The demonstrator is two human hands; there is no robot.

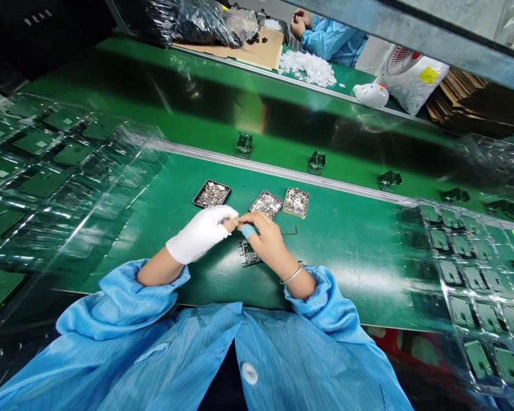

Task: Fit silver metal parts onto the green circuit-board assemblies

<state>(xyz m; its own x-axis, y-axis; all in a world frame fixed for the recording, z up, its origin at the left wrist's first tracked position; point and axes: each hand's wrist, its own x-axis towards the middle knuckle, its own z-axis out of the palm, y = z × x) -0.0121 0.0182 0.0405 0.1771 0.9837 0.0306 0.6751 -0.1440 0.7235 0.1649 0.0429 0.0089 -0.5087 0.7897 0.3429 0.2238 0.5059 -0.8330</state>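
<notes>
Shining bright and even from overhead. Glaring in white streaks off the clear trays (47,182) left and right, sheening on the green mat (346,245). Casting only soft shadows under the left hand (201,231). Bending and blurring toward the edges, focusing sharpest at centre.

From my remote seat I see a green tabletop (346,251) edged by a metal rail (282,171), with a glossy green conveyor belt (197,125) beyond. Clear trays (47,171) are stacked at both sides. Across the belt are a person's blue sleeve (332,40), a white fan (400,60) and flattened cardboard (466,97); overhead light glares off the belt
</notes>
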